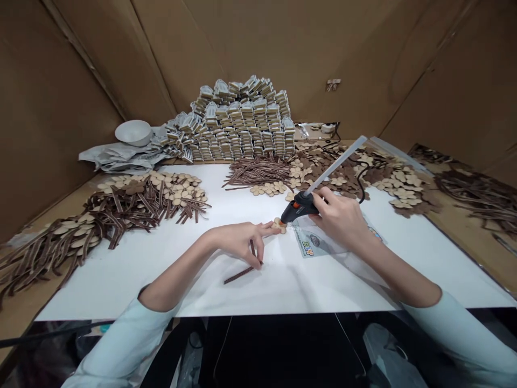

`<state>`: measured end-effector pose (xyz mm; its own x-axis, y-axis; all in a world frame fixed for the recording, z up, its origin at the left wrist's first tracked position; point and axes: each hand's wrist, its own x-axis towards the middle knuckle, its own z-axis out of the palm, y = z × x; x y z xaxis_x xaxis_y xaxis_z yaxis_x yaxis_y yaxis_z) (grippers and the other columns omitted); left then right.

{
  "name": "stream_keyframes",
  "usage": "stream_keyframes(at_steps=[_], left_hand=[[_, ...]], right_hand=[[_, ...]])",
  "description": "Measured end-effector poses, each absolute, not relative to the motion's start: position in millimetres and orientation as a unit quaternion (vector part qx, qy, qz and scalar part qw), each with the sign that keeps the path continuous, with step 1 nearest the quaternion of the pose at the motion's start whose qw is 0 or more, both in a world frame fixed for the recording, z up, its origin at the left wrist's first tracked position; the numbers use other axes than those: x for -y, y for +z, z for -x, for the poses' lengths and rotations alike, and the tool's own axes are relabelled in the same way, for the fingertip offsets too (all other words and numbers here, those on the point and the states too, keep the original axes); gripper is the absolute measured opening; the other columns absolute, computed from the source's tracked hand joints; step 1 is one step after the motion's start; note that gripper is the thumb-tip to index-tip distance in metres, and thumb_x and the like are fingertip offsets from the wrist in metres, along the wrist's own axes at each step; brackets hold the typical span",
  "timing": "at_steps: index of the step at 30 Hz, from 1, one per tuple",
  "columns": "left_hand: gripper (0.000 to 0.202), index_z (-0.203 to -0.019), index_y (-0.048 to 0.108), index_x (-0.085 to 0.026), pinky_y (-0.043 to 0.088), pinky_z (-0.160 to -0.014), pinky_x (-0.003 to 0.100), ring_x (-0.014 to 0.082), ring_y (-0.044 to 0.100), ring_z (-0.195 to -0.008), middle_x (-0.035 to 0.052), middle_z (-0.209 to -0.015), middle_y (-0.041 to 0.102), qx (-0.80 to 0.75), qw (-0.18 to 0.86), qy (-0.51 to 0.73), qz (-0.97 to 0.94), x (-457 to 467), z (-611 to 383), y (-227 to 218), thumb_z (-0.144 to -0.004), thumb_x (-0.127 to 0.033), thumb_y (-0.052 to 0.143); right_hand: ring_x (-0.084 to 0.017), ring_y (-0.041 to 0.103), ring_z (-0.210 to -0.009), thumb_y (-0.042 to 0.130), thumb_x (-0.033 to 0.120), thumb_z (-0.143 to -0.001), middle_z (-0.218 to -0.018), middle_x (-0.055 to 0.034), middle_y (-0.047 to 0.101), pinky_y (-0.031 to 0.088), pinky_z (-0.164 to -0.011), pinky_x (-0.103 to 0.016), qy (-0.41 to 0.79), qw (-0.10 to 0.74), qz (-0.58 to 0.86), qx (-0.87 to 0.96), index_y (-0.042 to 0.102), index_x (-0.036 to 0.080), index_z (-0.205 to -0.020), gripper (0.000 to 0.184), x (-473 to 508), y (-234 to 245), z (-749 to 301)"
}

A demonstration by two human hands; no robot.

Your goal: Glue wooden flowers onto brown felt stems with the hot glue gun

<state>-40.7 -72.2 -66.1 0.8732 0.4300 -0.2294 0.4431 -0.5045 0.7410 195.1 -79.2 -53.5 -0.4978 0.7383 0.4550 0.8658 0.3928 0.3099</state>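
- White tabletop [218, 205], mid-frame: right hand [341, 218] grips glue gun [301, 206].
- A slip could burn the left hand [238, 240], which pinches a brown strip [239, 275] and steadies a beige flower [277, 221].

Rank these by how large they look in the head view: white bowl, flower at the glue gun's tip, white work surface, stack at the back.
1. White work surface
2. Stack at the back
3. White bowl
4. Flower, partly covered
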Motion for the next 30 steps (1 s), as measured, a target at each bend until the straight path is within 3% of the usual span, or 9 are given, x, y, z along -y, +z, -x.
stream_keyframes(at_steps=[5,9,12,14,17,20,25,27,30], left_hand=[[0.007,-0.068,0.071,-0.020,0.020,-0.102,0.023,0.0231,0.012,-0.133,-0.0037,-0.141,0.027,-0.265,0.427,-0.013,-0.864,73.9,40.4,-64.3,-0.061,-0.022,0.070],[0.008,-0.067,0.071,-0.021,0.022,-0.102,0.024,0.0235,0.018,-0.132,-0.0022,-0.138,0.033,-0.279,0.437,-0.013,-0.855,75.0,40.5,-63.2,-0.059,-0.020,0.071],[0.008,-0.068,0.071,-0.021,0.022,-0.101,0.025,0.0225,0.017,-0.132,-0.0002,-0.138,0.033,-0.279,0.454,-0.008,-0.846,75.2,40.2,-63.2,-0.060,-0.020,0.071],[0.008,-0.068,0.071,-0.021,0.019,-0.103,0.026,0.0224,0.014,-0.133,0.0007,-0.139,0.032,-0.282,0.463,-0.005,-0.841,75.2,40.1,-62.2,-0.060,-0.020,0.071],[0.008,-0.068,0.071,-0.021,0.016,-0.104,0.028,0.0231,0.013,-0.133,0.0014,-0.139,0.032,-0.269,0.481,0.013,-0.834,74.2,42.0,-58.1,-0.060,-0.022,0.072],[0.008,-0.067,0.071,-0.020,0.019,-0.104,0.029,0.0235,0.023,-0.130,0.0038,-0.135,0.040,-0.255,0.518,0.049,-0.815,71.1,47.2,-53.3,-0.060,-0.022,0.072],[0.011,-0.060,0.069,-0.016,0.043,-0.085,0.032,0.0248,0.057,-0.102,0.0103,-0.098,0.067,-0.351,0.614,0.141,-0.692,67.5,50.7,-52.9,-0.056,-0.024,0.074],[0.016,-0.058,0.068,-0.014,0.047,-0.077,0.032,0.0232,0.063,-0.086,0.0094,-0.079,0.070,-0.406,0.647,0.175,-0.621,68.3,46.9,-54.9,-0.051,-0.026,0.076],[0.024,-0.058,0.067,-0.011,0.049,-0.071,0.029,0.0183,0.064,-0.068,0.0080,-0.066,0.069,-0.459,0.676,0.210,-0.537,69.6,38.9,-58.4,-0.046,-0.028,0.079]], right_hand=[[-0.013,0.052,-0.058,0.046,0.017,-0.075,-0.085,-0.0079,0.061,0.023,-0.048,-0.026,-0.295,0.119,0.474,0.821,0.060,0.015,-0.097,0.027,78.1,-41.8,-205.4],[-0.015,0.051,-0.058,0.050,0.029,-0.075,-0.078,-0.0099,0.060,0.023,-0.048,-0.026,-0.300,0.204,0.566,0.740,0.060,0.011,-0.086,0.024,79.9,-30.5,-236.5],[-0.015,0.047,-0.052,0.056,0.047,-0.069,-0.059,-0.0052,0.054,0.028,-0.048,-0.026,-0.207,0.290,0.628,0.691,0.056,0.015,-0.063,0.032,82.6,-37.3,-263.2],[-0.014,0.044,-0.048,0.058,0.053,-0.065,-0.050,-0.0014,0.049,0.030,-0.047,-0.026,-0.096,0.321,0.660,0.672,0.053,0.017,-0.057,0.037,84.4,-49.7,-276.2],[-0.015,0.048,-0.051,0.057,0.052,-0.065,-0.056,-0.0022,0.055,0.034,-0.047,-0.026,0.056,0.319,0.668,0.670,0.059,0.015,-0.068,0.037,84.9,-70.4,-287.1],[-0.018,0.054,-0.061,0.055,0.048,-0.069,-0.070,-0.0051,0.061,0.039,-0.053,-0.028,0.128,0.299,0.658,0.679,0.063,0.013,-0.083,0.039,82.2,-82.5,-291.3],[-0.023,0.057,-0.078,0.052,0.046,-0.071,-0.087,-0.0079,0.064,0.043,-0.066,-0.032,0.138,0.279,0.643,0.700,0.062,0.015,-0.095,0.040,78.1,-82.6,-292.3],[-0.024,0.057,-0.081,0.051,0.045,-0.073,-0.089,-0.0091,0.063,0.044,-0.069,-0.033,0.125,0.260,0.641,0.711,0.061,0.014,-0.094,0.039,77.4,-80.8,-292.1],[-0.025,0.056,-0.086,0.049,0.044,-0.075,-0.092,-0.0113,0.062,0.044,-0.072,-0.035,0.089,0.216,0.640,0.732,0.060,0.013,-0.095,0.039,81.1,-78.7,-292.9]])
